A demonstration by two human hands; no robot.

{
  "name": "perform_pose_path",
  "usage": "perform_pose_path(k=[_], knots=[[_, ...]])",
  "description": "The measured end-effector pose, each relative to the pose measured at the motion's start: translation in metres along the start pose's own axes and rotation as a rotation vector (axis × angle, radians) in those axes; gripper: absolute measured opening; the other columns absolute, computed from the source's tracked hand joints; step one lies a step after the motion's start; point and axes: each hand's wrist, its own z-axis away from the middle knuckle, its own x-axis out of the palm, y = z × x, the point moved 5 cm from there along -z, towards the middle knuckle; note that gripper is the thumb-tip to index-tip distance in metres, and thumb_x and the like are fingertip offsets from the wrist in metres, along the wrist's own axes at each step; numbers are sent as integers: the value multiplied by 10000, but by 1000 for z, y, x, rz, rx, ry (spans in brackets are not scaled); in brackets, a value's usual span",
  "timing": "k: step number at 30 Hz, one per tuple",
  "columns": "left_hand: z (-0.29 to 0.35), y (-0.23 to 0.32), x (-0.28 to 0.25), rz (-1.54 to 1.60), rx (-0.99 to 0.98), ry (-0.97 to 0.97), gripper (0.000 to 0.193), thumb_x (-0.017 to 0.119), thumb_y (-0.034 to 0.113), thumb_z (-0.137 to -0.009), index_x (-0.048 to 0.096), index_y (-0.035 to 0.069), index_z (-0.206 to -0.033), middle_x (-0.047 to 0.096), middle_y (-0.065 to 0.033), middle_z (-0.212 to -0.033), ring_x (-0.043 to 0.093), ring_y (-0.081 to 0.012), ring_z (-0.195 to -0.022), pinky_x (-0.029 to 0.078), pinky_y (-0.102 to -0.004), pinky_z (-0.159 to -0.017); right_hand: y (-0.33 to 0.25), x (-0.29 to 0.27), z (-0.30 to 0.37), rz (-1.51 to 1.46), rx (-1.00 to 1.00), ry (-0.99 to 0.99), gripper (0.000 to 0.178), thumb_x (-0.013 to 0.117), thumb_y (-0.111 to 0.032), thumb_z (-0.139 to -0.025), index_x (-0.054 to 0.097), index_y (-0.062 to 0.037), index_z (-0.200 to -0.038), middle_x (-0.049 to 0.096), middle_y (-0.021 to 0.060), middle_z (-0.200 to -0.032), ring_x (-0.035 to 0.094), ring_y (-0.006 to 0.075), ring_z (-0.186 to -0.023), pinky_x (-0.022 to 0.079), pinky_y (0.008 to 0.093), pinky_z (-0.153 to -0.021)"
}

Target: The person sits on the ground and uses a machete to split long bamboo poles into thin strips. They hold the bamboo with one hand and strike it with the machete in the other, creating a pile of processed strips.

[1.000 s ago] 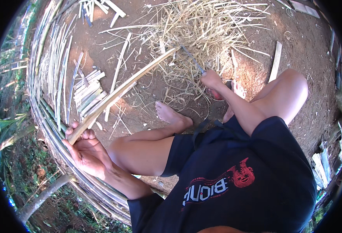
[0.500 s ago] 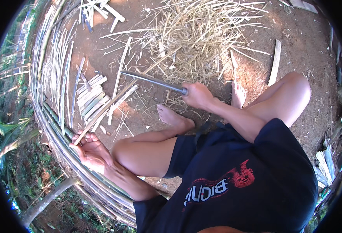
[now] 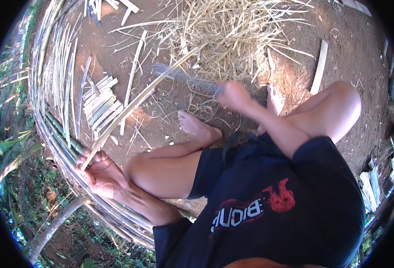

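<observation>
A long, thin bamboo strip (image 3: 136,102) runs from my left hand (image 3: 105,178) up and away to the right. Its near end is held between the thumb and fingers, beside my left knee. My right hand (image 3: 233,96) is wrapped round the handle of a long-bladed knife (image 3: 186,79). Motion blurs the blade, which points left above my left foot. The blade's tip lies close to the strip; whether they touch I cannot tell.
Bamboo shavings (image 3: 233,40) are heaped ahead on the dirt ground. Short split bamboo pieces (image 3: 101,107) lie stacked at left, with long thin strips (image 3: 63,67) beyond them. A bamboo railing (image 3: 49,134) curves along the left side. A flat slat (image 3: 320,67) lies at right.
The knife has swung slightly, its blade now blurred and its tip a little farther right and away. The strip's far end has shifted away, and my left hand has moved slightly left and nearer.
</observation>
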Motion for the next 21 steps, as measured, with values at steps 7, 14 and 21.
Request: perform_pose_path(k=[7,14,21], knots=[[-1,6,-1,93,44,108,206,610,118,-881,553,-16,-1028,552,-115,-991,517,-201,-867,441,-317,-753,-14,-8,0,-54,76,-244,321,577,-129,-746,663,-38,-1042,676,213,-852,669,336,-772,545,415,-744],[-9,4,1,85,-10,35,229,537,218,-953,550,3,-1030,572,-101,-997,542,-202,-956,463,-300,-711,126,-4,-51,-20,512,-170,258,572,-182,-796,668,-8,-961,680,194,-859,677,312,-773,538,407,-719],[0,-4,-16,152,15,286,241,578,230,-929,573,11,-1028,609,-54,-940,558,-154,-815,486,-271,-704,-33,11,12,-109,-95,-73,243,550,-117,-777,660,-42,-981,663,186,-742,657,305,-634,524,435,-634]])
